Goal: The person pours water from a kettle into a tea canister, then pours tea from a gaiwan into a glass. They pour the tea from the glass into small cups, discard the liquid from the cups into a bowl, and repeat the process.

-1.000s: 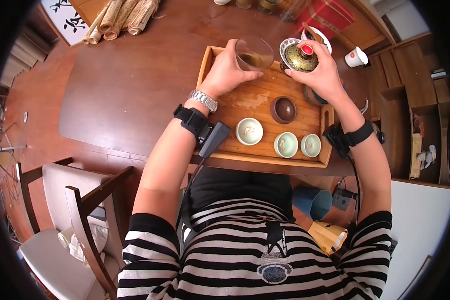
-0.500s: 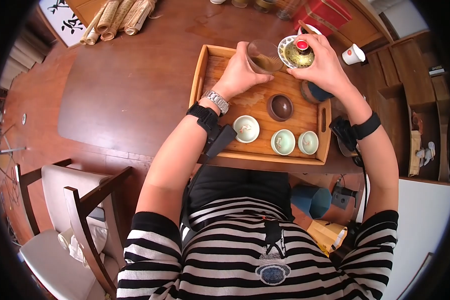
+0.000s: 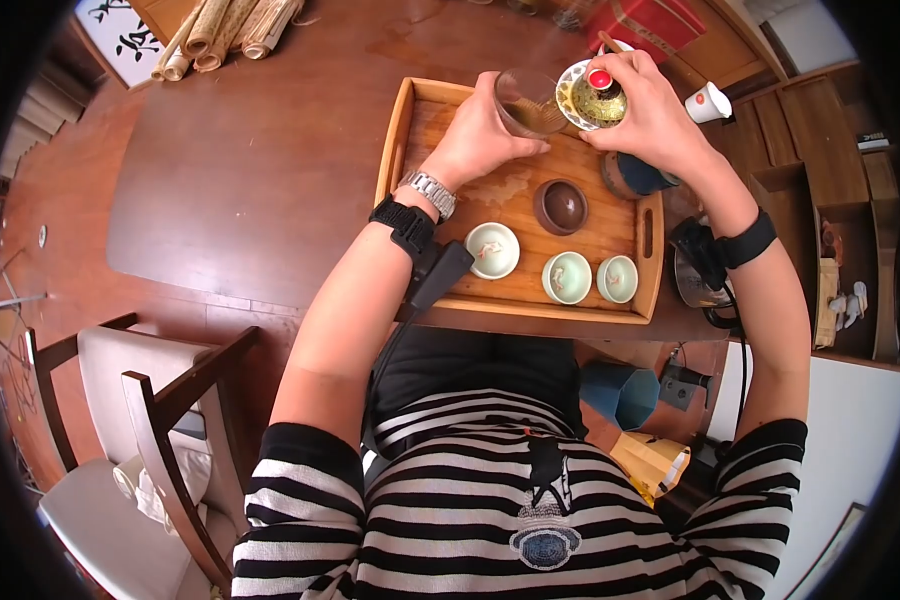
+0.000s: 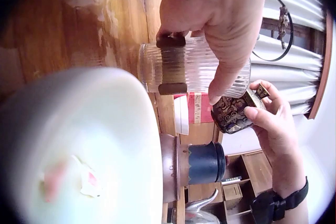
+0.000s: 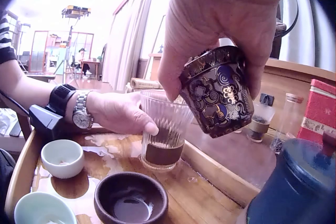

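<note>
My left hand grips a ribbed glass cup with a brown band round it, above the left part of the wooden tray. In my right hand is a dark gaiwan with gold and blue patterns, pinched between thumb and fingers, its lid with the red knob under my fingers. It leans to the left, its rim close to the glass's mouth. Nearer me on the tray stand a brown bowl and three pale green cups.
A dark blue canister stands at the tray's right end, with a metal kettle just outside it. Behind are a red box, a white paper cup and bamboo rolls. Water wets the tray's boards.
My left hand has brought the glass cup rightward, close to the gaiwan. The gaiwan has tipped further toward the glass, my right wrist turning with it.
</note>
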Available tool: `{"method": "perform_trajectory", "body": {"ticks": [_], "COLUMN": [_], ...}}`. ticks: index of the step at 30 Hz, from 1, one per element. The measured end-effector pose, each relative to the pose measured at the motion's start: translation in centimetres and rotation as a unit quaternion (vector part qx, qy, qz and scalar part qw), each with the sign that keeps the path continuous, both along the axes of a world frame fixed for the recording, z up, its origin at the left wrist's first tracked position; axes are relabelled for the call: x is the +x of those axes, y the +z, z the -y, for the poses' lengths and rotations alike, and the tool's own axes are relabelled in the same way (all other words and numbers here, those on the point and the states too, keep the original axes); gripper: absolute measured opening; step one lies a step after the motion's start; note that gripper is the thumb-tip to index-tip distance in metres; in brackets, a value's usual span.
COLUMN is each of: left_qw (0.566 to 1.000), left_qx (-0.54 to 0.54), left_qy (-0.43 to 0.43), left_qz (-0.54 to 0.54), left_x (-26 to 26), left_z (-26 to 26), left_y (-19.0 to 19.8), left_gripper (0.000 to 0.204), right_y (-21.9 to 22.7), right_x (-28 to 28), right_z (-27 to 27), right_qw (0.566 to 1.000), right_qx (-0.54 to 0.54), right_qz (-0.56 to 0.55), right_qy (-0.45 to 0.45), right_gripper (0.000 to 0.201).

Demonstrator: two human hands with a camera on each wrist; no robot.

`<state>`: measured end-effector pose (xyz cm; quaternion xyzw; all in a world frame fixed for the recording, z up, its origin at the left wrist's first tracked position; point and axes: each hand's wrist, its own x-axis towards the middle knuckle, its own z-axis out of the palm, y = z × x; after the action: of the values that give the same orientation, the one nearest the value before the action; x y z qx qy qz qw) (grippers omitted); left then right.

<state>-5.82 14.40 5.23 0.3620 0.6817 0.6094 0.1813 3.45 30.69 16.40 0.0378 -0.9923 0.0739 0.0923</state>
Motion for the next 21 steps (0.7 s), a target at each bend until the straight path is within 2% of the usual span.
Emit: {"method": "perform_trajectory", "body": {"ticks": [12,17,21], "left_qw": [0.999,0.998,0.999], "left_qx": [-0.025,0.016,0.016], "left_qy": [-0.015,0.027,0.024], "left_qz": [0.027,-0.057,-0.045], "left_x": [-0.1,0.0,0.0], "left_z": [0.2,-0.3,-0.2], "left_y": [0.3,-0.4,-0.2], "left_gripper": [0.082,0.076,0.076], "right_y": [0.6,0.9,1.2], "right_x": [-0.9,-1.1,-1.3], "right_z": [0.3,0.7,1.2], "right_qw": [0.998,0.996,0.995], "right_qx": [0.063,0.085,0.097], "right_qz": [0.010,0.020,0.033], "right_qy": [0.028,0.025,0.019], "right_gripper": [0.061,0.061,0.061]}}
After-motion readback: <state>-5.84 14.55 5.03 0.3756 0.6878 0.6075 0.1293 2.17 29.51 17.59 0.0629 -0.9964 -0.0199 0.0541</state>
